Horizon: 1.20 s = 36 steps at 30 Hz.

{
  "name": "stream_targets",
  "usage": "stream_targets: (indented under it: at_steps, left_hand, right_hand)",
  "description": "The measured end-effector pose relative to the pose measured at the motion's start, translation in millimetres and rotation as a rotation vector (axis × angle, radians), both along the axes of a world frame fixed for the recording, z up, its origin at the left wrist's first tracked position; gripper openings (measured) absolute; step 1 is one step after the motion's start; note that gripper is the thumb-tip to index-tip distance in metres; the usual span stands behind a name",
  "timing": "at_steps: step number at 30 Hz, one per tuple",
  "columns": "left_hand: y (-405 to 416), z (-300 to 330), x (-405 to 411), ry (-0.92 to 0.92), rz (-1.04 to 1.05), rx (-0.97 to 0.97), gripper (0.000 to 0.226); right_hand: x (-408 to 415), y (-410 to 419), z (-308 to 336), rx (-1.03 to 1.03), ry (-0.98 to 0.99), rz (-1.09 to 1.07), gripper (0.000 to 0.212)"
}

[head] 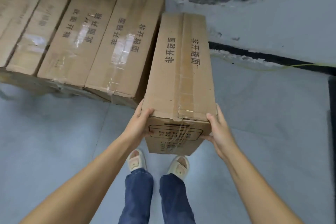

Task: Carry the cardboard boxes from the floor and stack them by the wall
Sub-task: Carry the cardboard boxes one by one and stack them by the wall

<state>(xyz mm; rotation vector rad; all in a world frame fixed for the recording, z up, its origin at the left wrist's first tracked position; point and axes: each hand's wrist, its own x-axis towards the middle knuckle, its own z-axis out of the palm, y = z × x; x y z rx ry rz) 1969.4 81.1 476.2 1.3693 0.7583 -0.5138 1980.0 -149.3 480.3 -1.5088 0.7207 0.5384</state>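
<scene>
**Box Held Beside Row at the Wall**

At far left, a row of cardboard boxes (pixel 76 31) lined side by side against the wall (pixel 272 5), tops taped and printed with black characters. Just right of the row, one long cardboard box (pixel 181 71) gripped at its near end, far end pointing to the wall, near end over the grey floor (pixel 45 132). Left hand (pixel 140 123) curled round the near left corner, thumb on top, fingers on the end panel. Right hand (pixel 218 129) clasping the near right corner likewise. Below, two feet in pale slippers (pixel 136 160) and blue jeans (pixel 138 196). At right, a dark strip (pixel 272 58) along the wall's foot.
</scene>
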Motion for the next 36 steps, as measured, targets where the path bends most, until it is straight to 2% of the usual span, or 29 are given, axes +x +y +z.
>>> stream_targets:
  at_steps: [5, 9, 12, 16, 20, 22, 25, 30, 33, 36]
  left_hand:
    - [6, -79, -42, 0.149, 0.072, 0.024, 0.044]
    - [16, -103, -48, 0.357, 0.206, -0.093, 0.053]
    - [24, -108, -30, 0.41, 0.289, -0.167, 0.051]
    - [32, -110, 13, 0.352, 0.302, -0.149, 0.055]
    - [44, -116, 65, 0.268, 0.428, -0.197, 0.025]
    - [51, -123, 81, 0.246, 0.539, -0.276, 0.021]
    - [55, -132, 84, 0.234, 0.595, -0.336, 0.01]
    - [56, -124, 63, 0.21, 0.539, -0.304, 0.014]
    - [63, -99, 52, 0.195, 0.427, -0.184, 0.01]
    - [69, -55, 40, 0.151, 0.284, -0.056, 0.038]
  right_hand:
    - [-37, 17, -79, -0.044, 0.117, 0.06, 0.058]
    - [-49, 30, -101, -0.007, 0.184, 0.027, 0.053]
    - [-30, 41, -105, -0.036, 0.158, 0.01, 0.052]
    - [19, 51, -109, -0.075, 0.118, -0.001, 0.056]
    - [67, 65, -126, -0.093, 0.041, 0.032, 0.056]
    - [81, 74, -137, -0.136, 0.019, 0.04, 0.056]
    - [83, 79, -151, -0.192, 0.005, 0.029, 0.055]
    - [74, 63, -150, -0.189, 0.046, 0.116, 0.051]
    - [64, 47, -128, -0.214, 0.069, 0.194, 0.048]
    - [45, 31, -82, -0.222, 0.005, 0.248, 0.044]
